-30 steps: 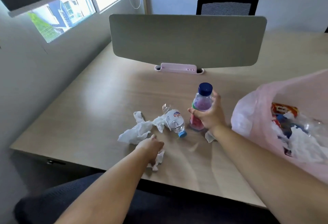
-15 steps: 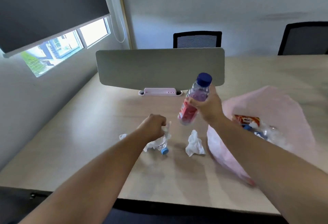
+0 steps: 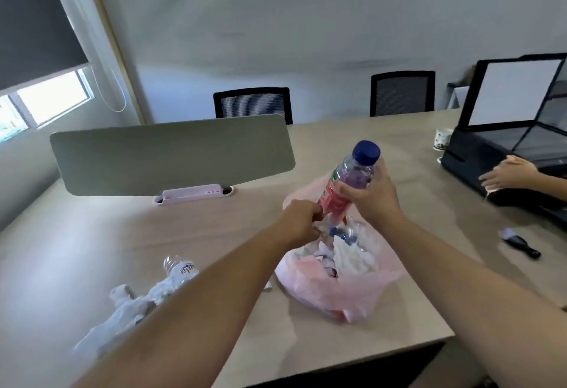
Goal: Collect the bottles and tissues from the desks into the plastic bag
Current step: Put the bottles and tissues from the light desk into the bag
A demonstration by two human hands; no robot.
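My right hand [image 3: 372, 200] grips a clear bottle [image 3: 352, 177] with a blue cap and red label, tilted with its base over the mouth of the pink plastic bag [image 3: 334, 292]. My left hand [image 3: 302, 222] is closed on a white tissue [image 3: 319, 228] at the bag's left rim. Inside the bag lie tissues and other bottles. A crushed clear bottle [image 3: 181, 269] and crumpled tissues [image 3: 129, 306] lie on the desk [image 3: 92, 234] to the left, partly hidden by my left forearm.
A grey divider panel [image 3: 171, 154] stands on a pink base behind. Two black chairs [image 3: 253, 105] are at the far side. Another person's hand [image 3: 509, 175] rests by a black machine [image 3: 491, 154]. A mug [image 3: 442, 139] and a small black object [image 3: 521, 245] sit at right.
My right hand lifted the bottle off the desk and carried it right, over the bag. My left hand closed on a tissue and moved it to the bag's rim.
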